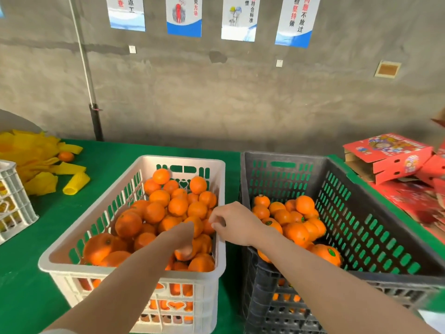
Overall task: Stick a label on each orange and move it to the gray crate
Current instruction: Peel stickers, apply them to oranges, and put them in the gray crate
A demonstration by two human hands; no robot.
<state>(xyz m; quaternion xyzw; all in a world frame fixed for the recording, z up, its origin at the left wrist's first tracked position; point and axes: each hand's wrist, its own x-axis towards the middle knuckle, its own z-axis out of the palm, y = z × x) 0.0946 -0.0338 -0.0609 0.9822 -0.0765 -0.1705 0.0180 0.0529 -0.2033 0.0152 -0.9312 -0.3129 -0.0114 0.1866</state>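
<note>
A white crate [183, 160] on the green table holds several unlabelled oranges [178, 206]. To its right stands the gray crate [289, 156] with several oranges [298, 232], some bearing green round labels, such as the orange at the near side [328, 254]. My left hand [185, 237] reaches down into the white crate's near right part, and its fingers curl round an orange [192, 255]. My right hand [231, 222] hovers over the white crate's right rim with thumb and fingertips drawn together. Whether they pinch a label is hidden.
Yellow foam nets [36, 162] and a loose orange [65, 156] lie at the far left. Another white crate [12, 203] sits at the left edge. Red cartons [390, 155] pile up on the right. A pole [96, 121] stands against the wall behind.
</note>
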